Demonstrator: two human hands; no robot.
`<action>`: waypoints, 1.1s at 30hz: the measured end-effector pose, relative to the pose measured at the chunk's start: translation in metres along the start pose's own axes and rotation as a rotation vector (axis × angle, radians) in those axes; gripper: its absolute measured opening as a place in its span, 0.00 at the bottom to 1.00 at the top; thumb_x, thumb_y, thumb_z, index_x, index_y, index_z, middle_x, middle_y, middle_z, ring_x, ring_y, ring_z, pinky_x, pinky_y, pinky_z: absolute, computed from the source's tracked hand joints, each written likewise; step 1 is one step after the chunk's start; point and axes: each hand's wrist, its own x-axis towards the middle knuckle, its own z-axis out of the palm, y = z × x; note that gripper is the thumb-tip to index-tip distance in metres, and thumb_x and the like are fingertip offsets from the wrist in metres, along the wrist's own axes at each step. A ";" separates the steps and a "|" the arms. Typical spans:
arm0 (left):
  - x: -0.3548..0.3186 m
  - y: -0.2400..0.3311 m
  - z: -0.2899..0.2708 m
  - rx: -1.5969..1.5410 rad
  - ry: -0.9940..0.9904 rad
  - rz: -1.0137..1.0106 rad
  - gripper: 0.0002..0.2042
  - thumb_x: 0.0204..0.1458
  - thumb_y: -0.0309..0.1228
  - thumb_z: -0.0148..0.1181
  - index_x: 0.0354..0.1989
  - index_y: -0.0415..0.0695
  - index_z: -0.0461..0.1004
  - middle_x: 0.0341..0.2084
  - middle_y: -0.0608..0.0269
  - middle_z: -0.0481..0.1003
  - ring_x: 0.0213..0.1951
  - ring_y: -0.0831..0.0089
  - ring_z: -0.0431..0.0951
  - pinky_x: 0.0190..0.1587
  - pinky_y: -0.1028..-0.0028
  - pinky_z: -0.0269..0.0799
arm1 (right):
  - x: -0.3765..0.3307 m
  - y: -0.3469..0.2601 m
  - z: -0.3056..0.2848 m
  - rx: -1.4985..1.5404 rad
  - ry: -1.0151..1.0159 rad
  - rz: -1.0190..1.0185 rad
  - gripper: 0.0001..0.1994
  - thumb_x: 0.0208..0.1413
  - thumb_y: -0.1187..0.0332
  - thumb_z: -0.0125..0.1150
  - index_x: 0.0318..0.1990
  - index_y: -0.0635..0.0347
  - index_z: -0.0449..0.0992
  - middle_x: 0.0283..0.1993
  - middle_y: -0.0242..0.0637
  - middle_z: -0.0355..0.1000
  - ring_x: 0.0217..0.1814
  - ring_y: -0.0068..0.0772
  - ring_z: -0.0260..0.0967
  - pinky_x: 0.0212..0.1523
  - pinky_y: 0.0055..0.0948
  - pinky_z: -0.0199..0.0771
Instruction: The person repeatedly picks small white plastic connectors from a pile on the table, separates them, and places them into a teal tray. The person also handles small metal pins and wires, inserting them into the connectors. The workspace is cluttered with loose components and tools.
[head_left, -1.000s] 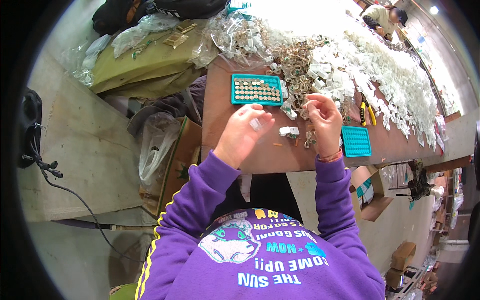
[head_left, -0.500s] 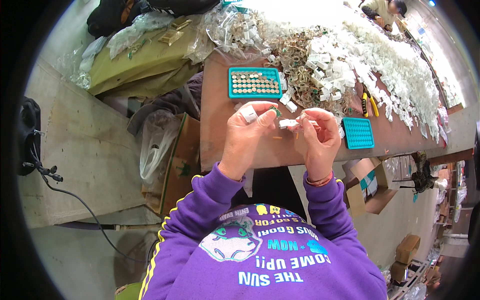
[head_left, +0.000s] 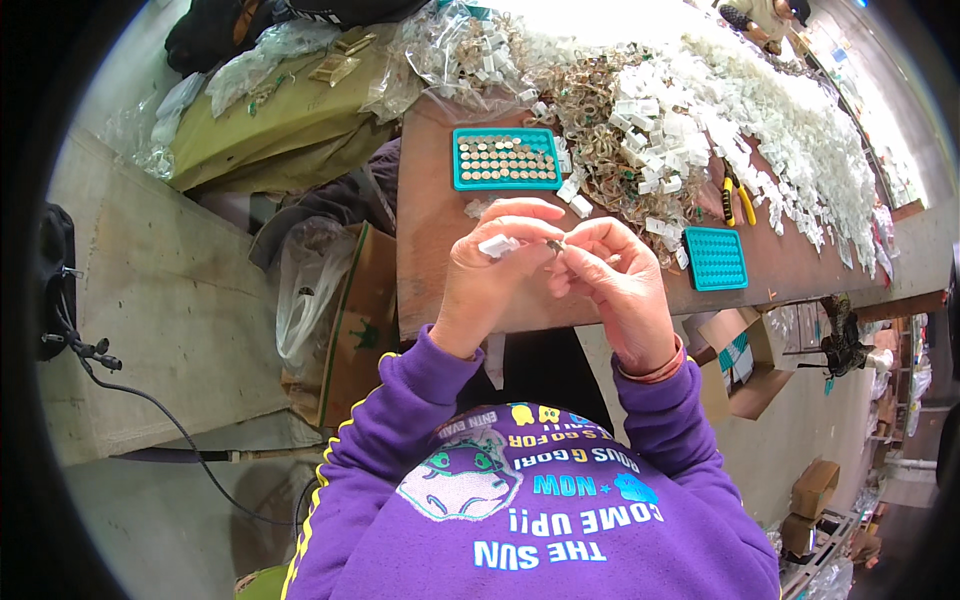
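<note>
My left hand (head_left: 480,275) is closed, with a small white plastic casing (head_left: 497,246) tucked between its fingers. Its thumb and index fingertip meet those of my right hand (head_left: 625,285) at a tiny dark part (head_left: 555,246), mostly covered by the fingers. My right hand pinches at that part from the other side. Both hands are above the near edge of the brown table (head_left: 430,270). Just beyond them lies a teal tray (head_left: 508,185) with rows of round, coin-like metal discs. A second teal tray (head_left: 716,258), with no discs showing, lies right of my right hand.
A heap of tangled brown strips and small boards (head_left: 595,130) lies behind the hands, beside a large mound of white plastic casings (head_left: 760,110). Yellow-and-black pliers (head_left: 738,195) rest at its edge. Cardboard boxes (head_left: 360,330) stand below the table. Another person (head_left: 765,20) is at the far right.
My right hand has moved left until its fingertips meet the left ones. The green piece in my left fingers and the white piece by my right fingers no longer show there.
</note>
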 end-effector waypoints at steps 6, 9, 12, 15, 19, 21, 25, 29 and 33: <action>-0.012 -0.004 0.011 -0.298 0.157 -0.249 0.11 0.57 0.26 0.62 0.48 0.38 0.75 0.44 0.60 0.77 0.41 0.78 0.75 0.48 0.76 0.72 | 0.001 0.032 0.013 -0.563 0.390 -0.513 0.08 0.49 0.85 0.62 0.34 0.63 0.78 0.34 0.34 0.77 0.37 0.24 0.75 0.38 0.24 0.74; -0.014 -0.005 0.018 -0.451 0.209 -0.294 0.14 0.58 0.28 0.61 0.51 0.36 0.73 0.43 0.59 0.77 0.41 0.78 0.76 0.48 0.77 0.72 | 0.006 0.037 0.010 -0.877 0.280 -0.904 0.13 0.41 0.86 0.61 0.36 0.63 0.79 0.36 0.38 0.77 0.37 0.35 0.76 0.39 0.30 0.75; -0.014 -0.005 0.019 -0.533 0.235 -0.324 0.13 0.59 0.28 0.60 0.51 0.36 0.73 0.43 0.60 0.78 0.40 0.78 0.76 0.47 0.78 0.73 | 0.012 0.032 0.004 -0.992 0.156 -1.043 0.14 0.40 0.83 0.64 0.38 0.63 0.79 0.37 0.39 0.77 0.39 0.42 0.76 0.41 0.34 0.76; -0.010 -0.004 0.008 -0.585 0.214 -0.384 0.13 0.60 0.29 0.59 0.51 0.36 0.73 0.42 0.62 0.77 0.39 0.80 0.74 0.46 0.79 0.72 | 0.002 0.021 0.005 -1.050 0.135 -0.972 0.13 0.42 0.81 0.67 0.38 0.63 0.79 0.37 0.40 0.77 0.39 0.42 0.76 0.43 0.33 0.76; -0.007 0.001 -0.009 -0.592 0.053 -0.453 0.13 0.61 0.31 0.58 0.50 0.37 0.73 0.39 0.63 0.76 0.33 0.83 0.70 0.34 0.83 0.66 | -0.006 -0.003 -0.002 -0.877 0.142 -0.791 0.13 0.44 0.79 0.69 0.41 0.63 0.80 0.39 0.41 0.77 0.39 0.40 0.76 0.43 0.32 0.76; -0.008 0.004 -0.007 -0.560 -0.019 -0.469 0.14 0.60 0.33 0.60 0.50 0.37 0.74 0.36 0.67 0.75 0.30 0.85 0.66 0.30 0.85 0.59 | 0.002 -0.016 -0.011 -0.926 0.089 -0.764 0.12 0.45 0.81 0.67 0.40 0.65 0.80 0.39 0.41 0.77 0.40 0.34 0.75 0.43 0.28 0.74; -0.010 0.010 -0.002 -0.578 -0.082 -0.503 0.15 0.60 0.34 0.60 0.50 0.37 0.74 0.35 0.69 0.75 0.29 0.85 0.66 0.30 0.84 0.61 | 0.016 -0.023 -0.016 -0.869 -0.062 -0.668 0.10 0.45 0.78 0.69 0.37 0.62 0.82 0.35 0.38 0.78 0.37 0.31 0.76 0.37 0.26 0.75; -0.011 0.015 0.001 -0.569 0.012 -0.525 0.15 0.60 0.34 0.60 0.51 0.37 0.73 0.34 0.70 0.75 0.28 0.86 0.65 0.31 0.82 0.62 | 0.008 -0.017 -0.011 -0.844 -0.042 -0.648 0.12 0.44 0.78 0.71 0.39 0.61 0.81 0.35 0.38 0.77 0.34 0.30 0.76 0.35 0.27 0.76; -0.013 0.014 0.003 -0.652 -0.079 -0.566 0.15 0.61 0.35 0.59 0.51 0.38 0.73 0.34 0.70 0.74 0.30 0.86 0.67 0.33 0.82 0.64 | 0.002 -0.004 -0.006 -0.873 0.006 -0.781 0.12 0.43 0.79 0.71 0.38 0.63 0.81 0.35 0.40 0.77 0.35 0.32 0.76 0.36 0.27 0.77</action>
